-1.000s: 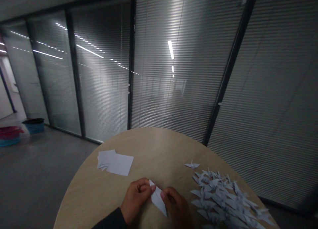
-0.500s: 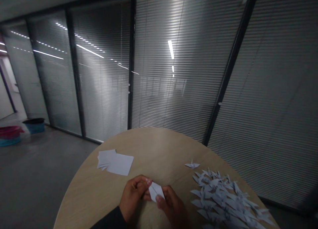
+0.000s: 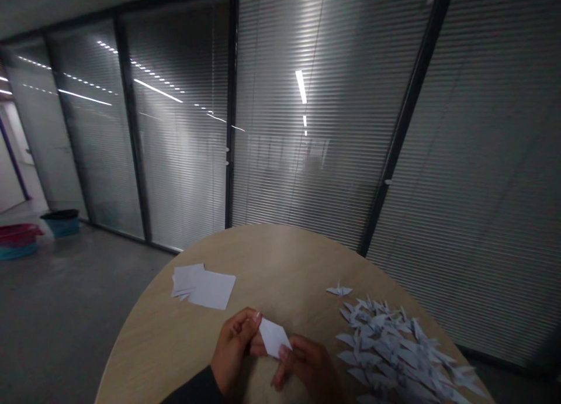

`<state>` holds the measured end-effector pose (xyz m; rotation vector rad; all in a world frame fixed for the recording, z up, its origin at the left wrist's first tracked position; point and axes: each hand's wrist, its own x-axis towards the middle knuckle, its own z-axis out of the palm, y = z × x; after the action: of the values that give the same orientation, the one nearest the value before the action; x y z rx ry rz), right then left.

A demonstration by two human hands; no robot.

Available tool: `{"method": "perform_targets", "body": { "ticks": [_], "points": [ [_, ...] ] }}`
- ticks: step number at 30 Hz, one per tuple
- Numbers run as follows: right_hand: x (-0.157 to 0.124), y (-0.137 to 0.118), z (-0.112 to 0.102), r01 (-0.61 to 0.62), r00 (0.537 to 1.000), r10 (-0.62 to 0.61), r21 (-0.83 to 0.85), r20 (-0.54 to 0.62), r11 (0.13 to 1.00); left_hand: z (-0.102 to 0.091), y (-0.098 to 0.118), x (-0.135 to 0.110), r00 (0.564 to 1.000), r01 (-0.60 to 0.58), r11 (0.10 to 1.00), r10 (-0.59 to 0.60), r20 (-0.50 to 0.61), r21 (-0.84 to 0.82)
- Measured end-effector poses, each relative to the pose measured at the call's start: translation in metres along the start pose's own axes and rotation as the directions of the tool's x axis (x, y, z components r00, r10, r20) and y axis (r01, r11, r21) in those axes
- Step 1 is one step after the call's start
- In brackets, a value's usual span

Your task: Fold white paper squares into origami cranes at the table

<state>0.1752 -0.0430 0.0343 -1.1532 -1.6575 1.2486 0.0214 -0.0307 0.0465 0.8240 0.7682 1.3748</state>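
While both hands met over the near edge of the desk: a small folded paper piece (image 3: 273,337) was pinched between them, lifted just above the desktop.
Left hand (image 3: 234,351): fingers curled narrow, thumb and fingertips closed on the paper's far-left corner.
Right hand (image 3: 307,366): fingers also narrow, nipping the paper's near-right edge from below.
Long axis of the paper: it ran slantwise, from the far left by the left hand down toward the near right by the right hand, flat face turned up.
Nearer hand: both touched it; neither had to reach.
Desk (image 3: 272,258): round, pale wood, its near edge at the bottom of the view.
Stack of blank paper squares (image 3: 202,286): lay toward the left edge, well apart from the hands.
Heap of folded paper cranes (image 3: 390,348): spread along the right edge, near the right hand but not touching it.
Single crane (image 3: 339,290): sat just beyond the heap, farther in on the desk.
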Motion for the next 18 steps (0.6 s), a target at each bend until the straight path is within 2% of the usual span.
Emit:
{"method": "perform_targets", "body": {
  "ticks": [5,10,13,16,18],
  "points": [
    [-0.002,0.000,0.001,0.016,0.998,-0.013,0.037,-0.058,0.999,0.005,-0.002,-0.004,0.998,0.064,0.991,-0.062,0.019,-0.119],
    [-0.002,-0.004,0.001,-0.011,1.000,0.011,0.083,-0.001,0.997,0.007,-0.003,-0.007,0.989,0.146,0.967,-0.143,0.033,-0.210],
    [-0.002,0.000,0.001,-0.008,0.996,0.004,-0.051,-0.088,0.999,0.008,-0.002,-0.008,0.983,0.181,0.960,-0.174,0.051,-0.215],
    [-0.001,0.015,0.003,-0.026,0.965,-0.056,-0.306,-0.257,0.952,0.009,0.000,-0.007,0.987,0.163,0.967,-0.158,0.042,-0.196],
    [0.000,0.026,0.005,-0.049,0.935,-0.098,-0.399,-0.341,0.916,0.007,-0.001,-0.005,0.990,0.138,0.977,-0.134,0.038,-0.165]
  ]
}}
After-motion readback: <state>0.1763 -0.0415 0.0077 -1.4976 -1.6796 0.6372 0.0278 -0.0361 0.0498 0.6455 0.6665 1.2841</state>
